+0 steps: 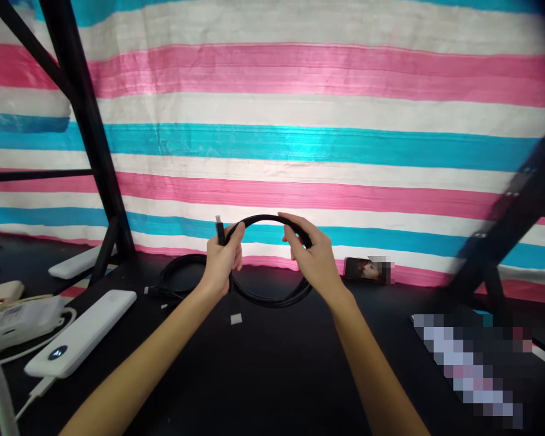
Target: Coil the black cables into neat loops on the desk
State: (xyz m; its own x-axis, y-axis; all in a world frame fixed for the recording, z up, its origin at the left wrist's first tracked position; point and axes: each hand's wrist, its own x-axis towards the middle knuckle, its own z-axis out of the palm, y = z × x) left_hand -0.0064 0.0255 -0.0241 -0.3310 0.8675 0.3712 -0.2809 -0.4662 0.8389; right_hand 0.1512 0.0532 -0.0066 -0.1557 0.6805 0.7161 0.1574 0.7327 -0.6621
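Note:
A black cable wound into a round coil is held up between my two hands, over the dark tabletop. My left hand grips the coil's left side, thumb on top, and a connector with a metal tip sticks up beside that thumb. On the coil's right side my right hand has its fingers curled round the cable. Behind my left wrist a second coiled black cable lies on the table. A small white scrap lies below the held coil.
At left, a white power bank has a white cable plugged in, near a white adapter. A phone leans at the back right. A blurred-out flat item lies at right. Black frame posts stand before a striped sheet.

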